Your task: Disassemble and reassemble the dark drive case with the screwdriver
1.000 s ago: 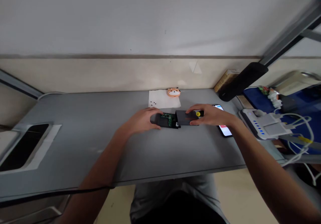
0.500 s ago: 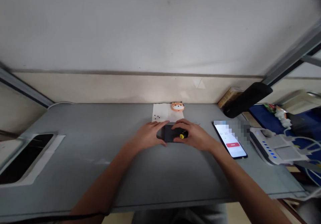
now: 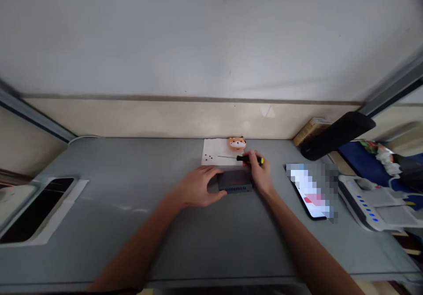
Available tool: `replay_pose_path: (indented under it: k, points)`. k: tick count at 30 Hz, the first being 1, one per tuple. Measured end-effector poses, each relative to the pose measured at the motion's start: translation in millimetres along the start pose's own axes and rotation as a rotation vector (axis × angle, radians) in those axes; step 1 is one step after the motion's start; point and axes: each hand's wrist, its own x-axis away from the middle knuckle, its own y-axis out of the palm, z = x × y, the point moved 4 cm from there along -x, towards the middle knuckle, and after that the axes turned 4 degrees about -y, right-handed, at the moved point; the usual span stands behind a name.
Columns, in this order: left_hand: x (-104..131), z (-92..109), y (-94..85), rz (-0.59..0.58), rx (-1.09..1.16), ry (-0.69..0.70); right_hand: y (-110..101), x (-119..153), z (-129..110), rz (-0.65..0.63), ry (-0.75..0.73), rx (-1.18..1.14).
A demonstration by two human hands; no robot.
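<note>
A dark, flat box with a row of vent slots [image 3: 235, 181] lies on the grey table. My left hand [image 3: 200, 186] grips its left end, thumb at the front edge and fingers behind. My right hand [image 3: 259, 171] is closed around a screwdriver with a black and yellow handle [image 3: 245, 158], just behind the box's right end. The screwdriver's thin shaft points left over a white sheet of paper [image 3: 216, 147]. Several tiny dark screws [image 3: 208, 157] lie on the paper's left part. An orange animal-faced case [image 3: 237, 143] sits at its right back corner.
To the right lie a lit phone [image 3: 309, 193] and a white power strip [image 3: 370, 202] with cables. A black cylinder [image 3: 337, 134] leans by a small box [image 3: 309, 130] at the back right. A dark-screened device [image 3: 36, 211] rests on white paper at the left.
My right hand has moved off the box's right part, with the screwdriver turned so its shaft points left over the paper. My left hand stays at the box's left end.
</note>
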Motion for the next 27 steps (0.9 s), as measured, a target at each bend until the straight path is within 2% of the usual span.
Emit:
replay_pose_path:
  k: [3, 8, 13, 20, 27]
  points:
    - [0.1, -2.4, -2.4, -0.006, -0.024, 0.051, 6.5, 3.1, 0.6, -0.106, -0.027, 0.055]
    - [0.6, -1.1, -7.2, 0.021, -0.119, 0.103, 10.0, 2.4, 2.7, -0.151, -0.010, 0.079]
    - [1.4, -0.1, -11.8, 0.034, -0.142, 0.098, 12.3, 3.6, 2.0, -0.185, -0.017, 0.063]
    - [-2.7, -5.5, -12.1, 0.095, -0.087, 0.040, -1.8, -0.1, -0.1, 0.024, 0.050, -0.074]
    - [-5.6, -8.8, -10.3, 0.136, 0.137, -0.243, -15.8, -3.5, -1.3, 0.191, 0.125, -0.244]
